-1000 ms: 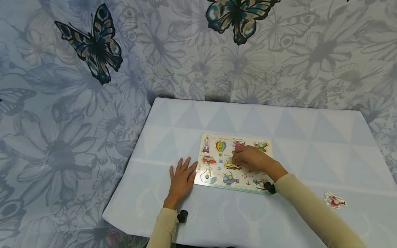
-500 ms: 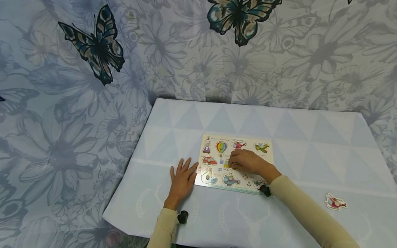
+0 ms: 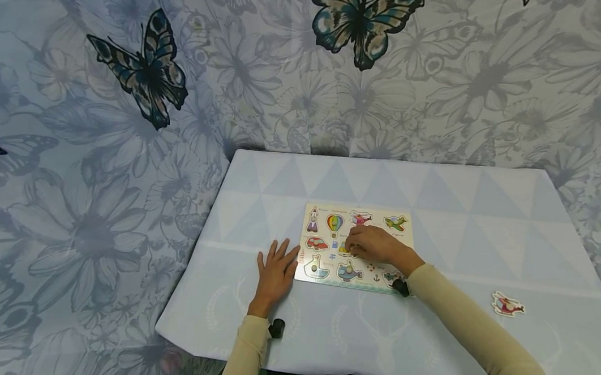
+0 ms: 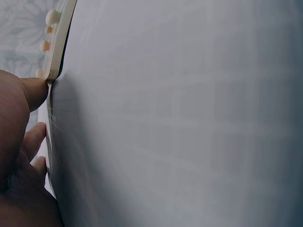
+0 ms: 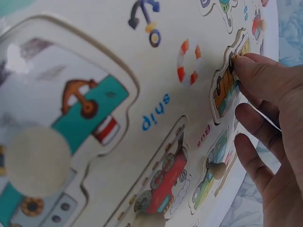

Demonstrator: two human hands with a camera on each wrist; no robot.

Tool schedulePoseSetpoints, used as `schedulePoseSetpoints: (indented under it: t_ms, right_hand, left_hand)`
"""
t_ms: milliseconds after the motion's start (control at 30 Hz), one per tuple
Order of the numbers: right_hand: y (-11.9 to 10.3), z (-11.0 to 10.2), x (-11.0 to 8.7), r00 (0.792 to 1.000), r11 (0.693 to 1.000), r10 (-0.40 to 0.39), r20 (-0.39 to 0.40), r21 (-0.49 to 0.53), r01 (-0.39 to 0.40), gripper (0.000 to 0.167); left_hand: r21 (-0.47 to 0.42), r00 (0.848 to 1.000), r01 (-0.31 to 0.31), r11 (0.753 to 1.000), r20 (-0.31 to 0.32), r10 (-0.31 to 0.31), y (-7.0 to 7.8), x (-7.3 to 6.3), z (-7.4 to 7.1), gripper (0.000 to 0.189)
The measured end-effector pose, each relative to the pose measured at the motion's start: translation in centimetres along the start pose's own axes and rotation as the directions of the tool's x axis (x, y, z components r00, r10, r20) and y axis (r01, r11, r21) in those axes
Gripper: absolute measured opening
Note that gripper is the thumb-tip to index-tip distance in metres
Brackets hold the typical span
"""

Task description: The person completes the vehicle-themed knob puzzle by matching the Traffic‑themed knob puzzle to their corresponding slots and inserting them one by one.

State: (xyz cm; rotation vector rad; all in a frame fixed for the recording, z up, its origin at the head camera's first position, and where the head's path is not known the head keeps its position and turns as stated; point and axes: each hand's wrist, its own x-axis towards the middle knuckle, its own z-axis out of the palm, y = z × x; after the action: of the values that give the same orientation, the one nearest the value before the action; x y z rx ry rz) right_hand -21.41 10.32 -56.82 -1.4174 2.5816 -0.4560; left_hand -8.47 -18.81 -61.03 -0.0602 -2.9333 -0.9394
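Observation:
A wooden knob puzzle board [image 3: 369, 284] with vehicle pictures lies on the table. My right hand [image 3: 377, 246] is over its middle, thumb and index finger pinching at the yellow bus piece [image 5: 221, 97], whose knob is hidden behind the fingertips. The bus lies within its outline on the board; the other fingers are bent loosely beside it. Spread on the cloth at the board's left side, my left hand [image 3: 274, 275] has its thumb [image 4: 35, 92] against the board's corner. A loose red helicopter piece [image 3: 508, 304] rests on the table at the right.
Other pieces stay in the board, among them a hot-air balloon [image 3: 334, 223], a red car [image 3: 316, 243] and a ship [image 5: 90, 109] with a round knob. The pale patterned tablecloth [image 3: 466, 241] surrounds the board. A butterfly-print wall covering [image 3: 275, 87] stands behind the table.
Over the first half second my right hand shifts slightly left across the bus, covering more of it, then stays nearly still. My left hand keeps its place beside the board.

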Motion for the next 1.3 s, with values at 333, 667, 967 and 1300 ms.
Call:
schedulePoseSetpoints:
  t_ms: [333,667,967,1300]
  right_hand:
    - [-0.2,0.1,-0.1,1.000,1.000,0.005,0.006,-0.025,-0.005,0.008]
    - [-0.1,-0.8,-1.4,0.999,0.998,0.008,-0.037,-0.067,-0.010,0.023]
    - [1.8,-2.3,-5.0,0.985,0.983,0.167,-0.031,-0.078,-0.169,0.027]
    - [4.7,-3.2,-12.8,0.943,0.944,0.328,-0.057,-0.026,-0.330,0.024]
  left_hand:
    - [0.003,1.000,0.008,1.000,0.009,-0.008,0.1,0.2,-0.1,0.041]
    - [0.007,1.000,0.016,1.000,0.017,-0.016,-0.1,0.1,0.0,0.042]
    - [-0.002,1.000,0.006,1.000,-0.002,-0.006,0.1,0.1,-0.3,0.041]
    - [-0.013,1.000,0.008,1.000,0.007,-0.008,0.4,0.0,-0.1,0.041]
